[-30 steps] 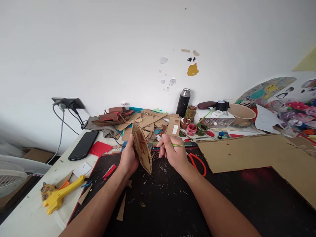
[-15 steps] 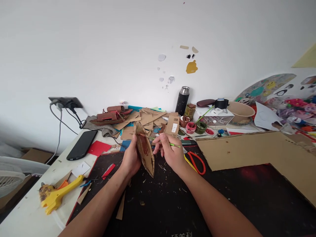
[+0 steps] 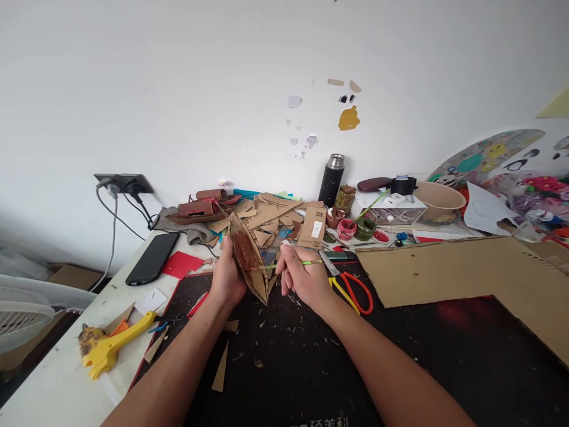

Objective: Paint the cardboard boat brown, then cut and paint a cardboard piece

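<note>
Cardboard boat being held tilted above dark mat by left hand; green brush being gripped by right hand, fingers curled, tip being held at boat's brown-smeared inside.

At frame centre, a cardboard hull is between the left hand and right hand, before cardboard scraps. Right of centre, scissors lie before a vacuum flask.

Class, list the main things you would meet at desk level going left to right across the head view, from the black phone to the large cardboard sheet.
Black phone, left hand, boat-shaped cardboard piece, right hand, scissors, large cardboard sheet.
</note>
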Available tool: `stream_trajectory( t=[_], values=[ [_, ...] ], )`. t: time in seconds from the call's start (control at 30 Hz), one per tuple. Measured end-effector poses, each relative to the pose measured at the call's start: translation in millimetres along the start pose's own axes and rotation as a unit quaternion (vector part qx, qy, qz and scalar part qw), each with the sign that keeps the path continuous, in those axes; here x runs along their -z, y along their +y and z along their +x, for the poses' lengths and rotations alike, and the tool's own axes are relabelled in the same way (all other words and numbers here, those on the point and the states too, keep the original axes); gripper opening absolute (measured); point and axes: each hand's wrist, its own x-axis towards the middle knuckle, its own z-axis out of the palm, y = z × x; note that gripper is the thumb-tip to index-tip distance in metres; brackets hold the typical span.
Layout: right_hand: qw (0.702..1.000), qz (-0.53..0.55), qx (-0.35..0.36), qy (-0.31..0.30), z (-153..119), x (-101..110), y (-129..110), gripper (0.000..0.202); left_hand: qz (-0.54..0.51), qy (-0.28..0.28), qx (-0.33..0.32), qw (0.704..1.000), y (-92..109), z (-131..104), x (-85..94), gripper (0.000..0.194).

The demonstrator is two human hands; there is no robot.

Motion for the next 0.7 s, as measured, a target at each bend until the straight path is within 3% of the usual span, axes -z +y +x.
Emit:
stream_trajectory(
  t=[0.17,0.4,0.53,0.7],
  values=[
    [0.998,0.026,0.012,0.055,5,3,-2,0.064,0.033,-0.012,0.056,0.998,-11,-8,-0.3,0.05],
    [0.993,0.022,0.046,0.107,7,8,0,0.058,0.047,-0.019,0.058,0.997,-24,-16,-3.6,0.045],
    [0.997,0.023,0.024,0.074,5,4,0,0.062,0.043,-0.007,0.044,0.998,-20,-9,-1.1,0.045],
    [1.0,-0.009,-0.011,0.007,0,-1,0,0.065,0.012,0.03,-0.029,0.999,-2,1,-1.9,0.046]
  ],
)
